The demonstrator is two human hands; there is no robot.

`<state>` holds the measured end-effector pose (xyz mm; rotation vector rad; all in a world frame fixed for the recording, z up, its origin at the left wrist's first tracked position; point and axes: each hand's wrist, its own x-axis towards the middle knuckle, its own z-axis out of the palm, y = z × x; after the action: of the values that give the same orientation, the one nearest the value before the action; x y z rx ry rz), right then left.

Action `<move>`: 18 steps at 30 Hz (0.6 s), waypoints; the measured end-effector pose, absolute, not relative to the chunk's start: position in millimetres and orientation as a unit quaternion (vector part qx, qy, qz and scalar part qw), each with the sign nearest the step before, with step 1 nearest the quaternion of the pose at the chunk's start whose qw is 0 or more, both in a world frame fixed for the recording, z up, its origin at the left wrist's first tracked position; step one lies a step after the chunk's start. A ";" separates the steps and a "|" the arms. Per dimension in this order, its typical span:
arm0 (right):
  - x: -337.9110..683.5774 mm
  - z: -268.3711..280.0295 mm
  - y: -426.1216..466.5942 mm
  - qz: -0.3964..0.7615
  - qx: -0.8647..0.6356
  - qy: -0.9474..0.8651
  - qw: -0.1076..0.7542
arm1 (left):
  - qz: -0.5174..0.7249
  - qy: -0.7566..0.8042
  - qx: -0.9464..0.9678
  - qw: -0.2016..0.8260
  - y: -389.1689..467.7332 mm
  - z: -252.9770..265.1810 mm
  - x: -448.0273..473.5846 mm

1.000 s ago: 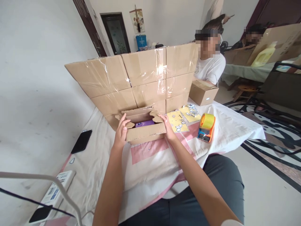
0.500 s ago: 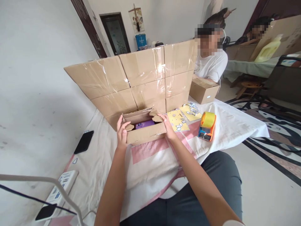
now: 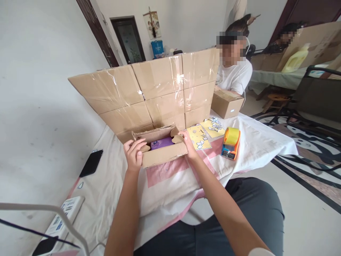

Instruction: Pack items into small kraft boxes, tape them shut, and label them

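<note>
A small open cardboard box sits on the cloth-covered table in front of me, its top flaps raised or folded in. Inside lies a purple package, partly hidden by the front wall and the end flaps. My left hand grips the box's left end, thumb at the front corner and fingers over the left flap. At the opposite end, my right hand holds the right wall, its fingertips on the bent right flap.
A tall cardboard panel stands behind the box. To the right are yellow printed sheets, a tape dispenser and a closed carton by a person in a white shirt. A phone and power strip lie left.
My left fingers have shifted from upright at the box's left corner to lying over its left flap. My right hand keeps its hold. The view has turned slightly.
</note>
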<state>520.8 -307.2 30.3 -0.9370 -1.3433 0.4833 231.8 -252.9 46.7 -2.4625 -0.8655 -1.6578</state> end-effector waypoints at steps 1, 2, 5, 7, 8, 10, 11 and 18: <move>522.2 30.9 -307.1 0.210 -0.412 -0.596 0.657 | -0.540 -0.282 -0.792 0.027 -254.4 48.0 233.3; 523.5 31.5 -307.1 0.207 -0.411 -0.597 0.657 | -0.541 -0.289 -0.789 0.026 -255.8 49.6 234.5; 526.5 33.5 -308.0 0.201 -0.407 -0.604 0.655 | -0.518 -0.309 -0.798 0.010 -259.0 55.6 235.4; 527.5 34.9 -309.7 0.199 -0.404 -0.612 0.650 | -0.493 -0.311 -0.813 -0.003 -260.6 59.0 233.7; 527.8 35.7 -310.7 0.198 -0.403 -0.615 0.648 | -0.482 -0.309 -0.820 -0.006 -261.3 60.1 232.6; 527.9 37.2 -313.0 0.197 -0.402 -0.621 0.644 | -0.468 -0.301 -0.831 -0.008 -262.5 61.0 230.7; 527.9 37.9 -314.1 0.195 -0.401 -0.622 0.643 | -0.466 -0.298 -0.833 -0.010 -262.8 60.8 230.0; 524.0 33.9 -315.8 0.208 -0.400 -0.616 0.646 | -0.482 -0.265 -0.825 -0.127 -250.2 52.0 226.6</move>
<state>524.0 -315.8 33.9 -0.9106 -1.4010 0.4735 226.6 -250.2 52.0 -2.8254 -0.9084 -1.6493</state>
